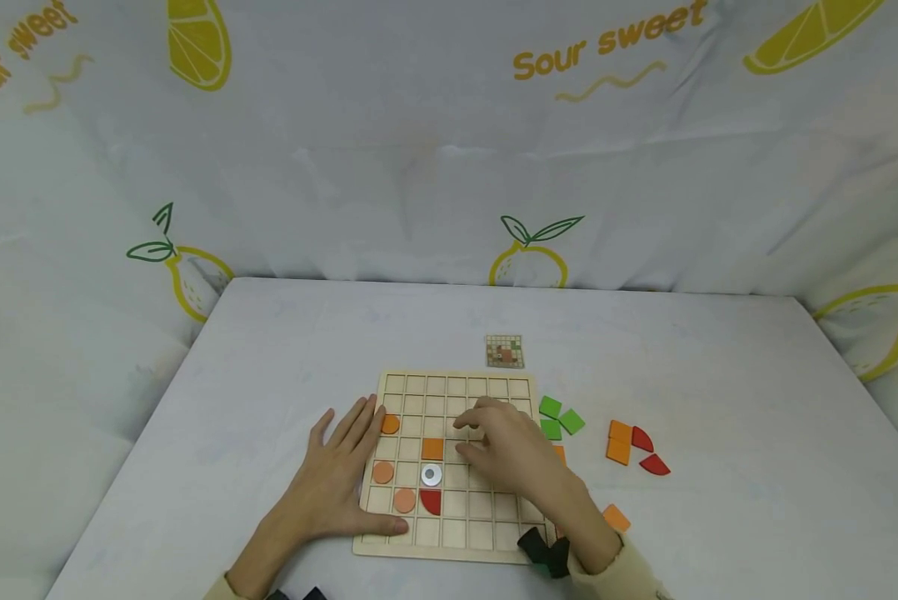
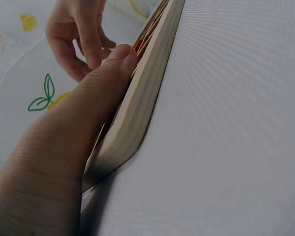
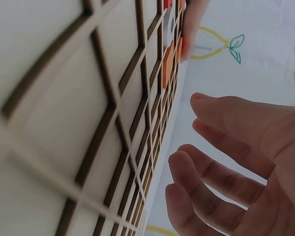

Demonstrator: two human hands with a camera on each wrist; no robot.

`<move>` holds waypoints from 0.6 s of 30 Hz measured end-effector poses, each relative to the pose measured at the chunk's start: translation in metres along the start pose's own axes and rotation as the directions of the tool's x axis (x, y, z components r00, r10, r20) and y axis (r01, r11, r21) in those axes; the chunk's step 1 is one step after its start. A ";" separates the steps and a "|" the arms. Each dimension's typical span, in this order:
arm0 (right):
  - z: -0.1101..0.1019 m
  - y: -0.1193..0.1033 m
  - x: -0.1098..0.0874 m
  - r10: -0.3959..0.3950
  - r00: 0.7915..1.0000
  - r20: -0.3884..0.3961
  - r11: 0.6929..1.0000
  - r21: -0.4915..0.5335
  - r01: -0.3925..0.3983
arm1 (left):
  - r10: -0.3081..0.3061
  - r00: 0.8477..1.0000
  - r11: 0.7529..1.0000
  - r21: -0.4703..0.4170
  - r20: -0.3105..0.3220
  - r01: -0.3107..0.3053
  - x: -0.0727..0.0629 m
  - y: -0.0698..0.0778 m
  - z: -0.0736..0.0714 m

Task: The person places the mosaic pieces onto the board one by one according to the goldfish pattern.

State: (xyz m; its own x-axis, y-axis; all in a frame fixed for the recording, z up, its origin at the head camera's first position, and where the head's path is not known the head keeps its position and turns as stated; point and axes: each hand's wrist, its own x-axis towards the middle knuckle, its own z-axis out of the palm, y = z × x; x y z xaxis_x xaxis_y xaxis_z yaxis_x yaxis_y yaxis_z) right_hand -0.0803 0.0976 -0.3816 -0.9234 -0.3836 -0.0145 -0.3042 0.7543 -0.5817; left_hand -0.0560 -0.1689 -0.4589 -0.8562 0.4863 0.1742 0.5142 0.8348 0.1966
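Observation:
A wooden grid board lies on the white table. My left hand rests on its left edge, fingers straight, thumb along the lower left corner. Over the board's right half hovers my right hand; the right wrist view shows its fingers loosely bent and holding nothing. Set in the grid are an orange square tile, a white disc with a grey centre, a red quarter-circle tile and several orange discs, one partly beside my left fingertips.
A small pattern card lies behind the board. To the right are green square tiles, orange squares and red quarter circles. Another orange tile lies near my right forearm. A lemon-print cloth hangs behind the table.

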 end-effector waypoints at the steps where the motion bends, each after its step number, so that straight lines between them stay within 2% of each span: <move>1: -0.002 0.002 -0.001 0.011 1.000 -0.007 1.000 -0.004 -0.011 | 0.000 1.000 1.000 0.002 0.000 0.000 0.000 0.000 0.000; 8: -0.023 0.020 -0.016 0.100 0.994 -0.031 0.994 -0.039 -0.101 | 0.005 1.000 1.000 0.004 -0.008 -0.005 0.000 0.000 0.000; 18: -0.051 0.055 -0.044 0.127 0.989 -0.073 0.986 -0.098 -0.134 | 0.003 1.000 1.000 -0.001 -0.003 -0.003 0.000 0.000 0.001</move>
State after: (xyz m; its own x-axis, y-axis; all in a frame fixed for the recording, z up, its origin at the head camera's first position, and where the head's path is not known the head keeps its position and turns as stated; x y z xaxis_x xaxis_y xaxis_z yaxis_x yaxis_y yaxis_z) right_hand -0.0683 0.1832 -0.3715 -0.9692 -0.2446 -0.0286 -0.1994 0.8475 -0.4919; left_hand -0.0560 -0.1689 -0.4599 -0.8545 0.4880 0.1778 0.5168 0.8332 0.1968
